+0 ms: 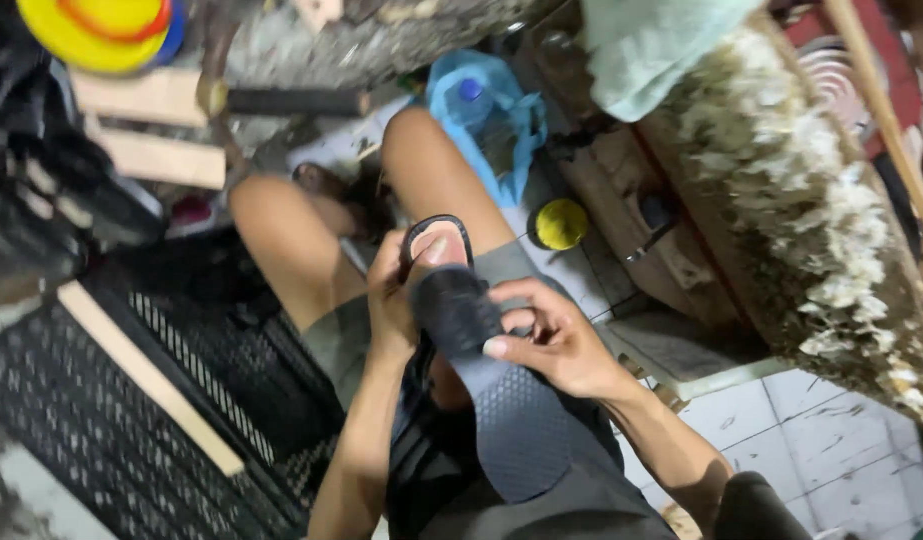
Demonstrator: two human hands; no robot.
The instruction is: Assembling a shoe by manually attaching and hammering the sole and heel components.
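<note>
Beyond the person's right hand (556, 345), the tiled floor (801, 440) carries a small yellow ball (560, 223) and, farther off past the fingers, a crumpled blue plastic bag (486, 115). To the outer side of that hand a long wooden board (816, 215) crusted with pale flaky bits slants across the tiles, with a flat wooden piece (631, 215) lying between it and the ball. On the far side of the left hand (391, 300), black perforated crates (101, 420) rest on the ground with a pale wooden strip (146, 375) lying across them.
</note>
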